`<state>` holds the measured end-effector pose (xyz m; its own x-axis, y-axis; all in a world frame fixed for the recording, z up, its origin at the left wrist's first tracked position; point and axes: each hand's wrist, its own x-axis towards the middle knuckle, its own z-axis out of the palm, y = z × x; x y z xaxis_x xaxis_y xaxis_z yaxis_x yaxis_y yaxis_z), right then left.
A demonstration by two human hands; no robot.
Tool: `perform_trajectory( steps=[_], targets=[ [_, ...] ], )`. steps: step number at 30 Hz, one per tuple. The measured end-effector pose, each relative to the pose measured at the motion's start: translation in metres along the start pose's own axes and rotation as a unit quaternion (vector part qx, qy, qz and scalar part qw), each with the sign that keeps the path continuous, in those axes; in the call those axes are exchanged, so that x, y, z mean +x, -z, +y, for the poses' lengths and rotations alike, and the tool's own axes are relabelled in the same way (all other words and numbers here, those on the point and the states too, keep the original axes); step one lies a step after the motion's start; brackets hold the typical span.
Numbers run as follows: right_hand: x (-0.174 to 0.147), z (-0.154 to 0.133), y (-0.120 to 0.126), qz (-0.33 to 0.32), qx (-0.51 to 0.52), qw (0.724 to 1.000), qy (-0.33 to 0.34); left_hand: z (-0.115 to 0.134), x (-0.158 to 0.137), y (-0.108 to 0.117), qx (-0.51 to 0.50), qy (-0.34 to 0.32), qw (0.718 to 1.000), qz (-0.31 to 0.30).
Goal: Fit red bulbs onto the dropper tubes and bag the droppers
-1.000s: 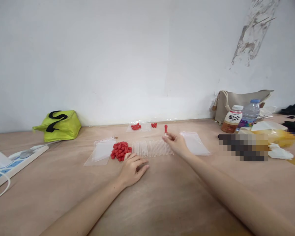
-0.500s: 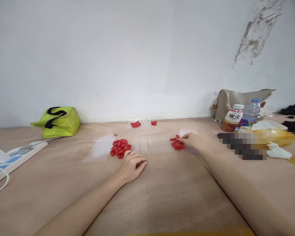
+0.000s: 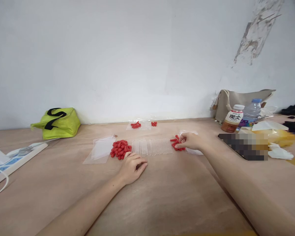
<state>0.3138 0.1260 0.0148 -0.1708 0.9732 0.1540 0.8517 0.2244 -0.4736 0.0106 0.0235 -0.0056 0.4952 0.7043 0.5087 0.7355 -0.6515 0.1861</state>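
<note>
My right hand reaches into the small group of red rubber bulbs, its thumb and forefinger pinched on one of them. The fingertips partly hide that bulb. Beside the larger heap of red bulbs, my left hand rests on the table, fingers loosely bent and thumb apart, holding nothing that shows. Between the two groups lies a row of thin clear tubes, side by side. A clear plastic bag lies partly under my right hand. Flat clear bags are stacked left of the heap.
By the wall lies a clear bag with tubes and more red bulbs. A green bag and a power strip are at left. At right stand a drink bottle, a water bottle and a grey bag.
My right hand has shifted slightly, its fingertips moving a little left and down among the small group of red bulbs. My left hand stays in place.
</note>
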Motion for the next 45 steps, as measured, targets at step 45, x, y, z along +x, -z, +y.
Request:
perform_trajectory(
  steps=[45],
  targets=[
    [-0.055, -0.073, -0.069, 0.157, 0.034, 0.951, 0.264, 0.001, 0.089, -0.007, 0.158, 0.219, 0.962, -0.034]
  ],
)
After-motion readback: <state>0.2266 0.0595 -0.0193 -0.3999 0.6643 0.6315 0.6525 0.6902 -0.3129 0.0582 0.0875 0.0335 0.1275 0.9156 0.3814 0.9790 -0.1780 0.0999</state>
